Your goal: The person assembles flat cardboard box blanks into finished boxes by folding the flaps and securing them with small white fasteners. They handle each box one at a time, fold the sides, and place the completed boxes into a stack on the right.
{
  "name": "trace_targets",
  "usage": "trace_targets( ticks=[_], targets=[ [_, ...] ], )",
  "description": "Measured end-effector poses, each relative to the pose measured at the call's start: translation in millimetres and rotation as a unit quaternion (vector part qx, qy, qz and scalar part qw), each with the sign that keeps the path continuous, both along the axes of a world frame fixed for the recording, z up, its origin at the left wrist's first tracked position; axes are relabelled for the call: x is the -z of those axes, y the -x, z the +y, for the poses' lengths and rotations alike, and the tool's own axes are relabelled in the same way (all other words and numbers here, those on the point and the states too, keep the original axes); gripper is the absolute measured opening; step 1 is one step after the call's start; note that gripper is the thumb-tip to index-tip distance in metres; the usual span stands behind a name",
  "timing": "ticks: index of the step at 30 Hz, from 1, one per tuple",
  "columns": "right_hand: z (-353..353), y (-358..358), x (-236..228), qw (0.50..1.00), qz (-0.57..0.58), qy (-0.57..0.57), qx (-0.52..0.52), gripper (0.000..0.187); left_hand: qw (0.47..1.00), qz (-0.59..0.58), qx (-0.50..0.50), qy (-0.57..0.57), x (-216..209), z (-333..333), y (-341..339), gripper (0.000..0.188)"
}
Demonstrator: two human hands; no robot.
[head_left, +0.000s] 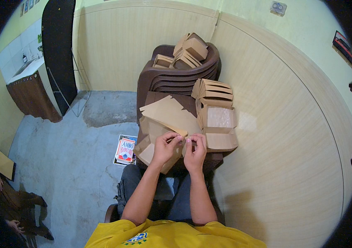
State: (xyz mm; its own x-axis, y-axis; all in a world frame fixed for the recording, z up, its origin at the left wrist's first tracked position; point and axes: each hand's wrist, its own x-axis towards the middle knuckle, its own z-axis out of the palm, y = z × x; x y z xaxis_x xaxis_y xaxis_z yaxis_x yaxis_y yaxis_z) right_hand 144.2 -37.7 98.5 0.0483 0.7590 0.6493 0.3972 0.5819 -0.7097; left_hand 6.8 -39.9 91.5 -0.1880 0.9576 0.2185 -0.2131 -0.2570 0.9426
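A flat brown cardboard box blank (165, 110) with cut corners lies slanted over other flat cardboard on the seat of the stacked brown chairs. My left hand (167, 146) pinches its near edge, thumb against fingertips. Close beside it, my right hand (195, 151) is closed in a pinch on the cardboard too. The tabs between my fingertips are mostly hidden. Against the right side of the seat stand folded cardboard boxes (214, 91), several nested together, with an opened one (220, 117) showing a pale, shiny inside.
More folded boxes (190, 51) rest on top of the stacked chairs (179, 78). A small carton (125, 149) sits in a tray on the floor at left. Another person (16, 204) is at the lower left. A wood-panelled wall (283, 124) rises at right.
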Motion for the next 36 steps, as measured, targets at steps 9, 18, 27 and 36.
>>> trace_targets(
  ticks=[9, 18, 27, 36],
  targets=[
    [-3, -1, 0, 1.000, 0.005, 0.007, -0.012, 0.011, 0.999, 0.043, 0.029, -0.002, 7, 0, 7, 0.012],
    [-6, -3, -5, 1.000, -0.011, 0.005, 0.005, 0.009, 0.993, 0.117, 0.013, -0.015, 11, -8, 8, 0.017],
    [-11, -5, -18, 0.997, -0.069, -0.045, 0.003, 0.009, 0.998, 0.054, -0.001, -0.025, 15, -9, 0, 0.020],
    [-6, -7, 2, 0.982, 0.142, 0.076, -0.099, 0.009, 0.992, 0.113, -0.035, -0.048, 18, -9, -2, 0.017]
  ],
)
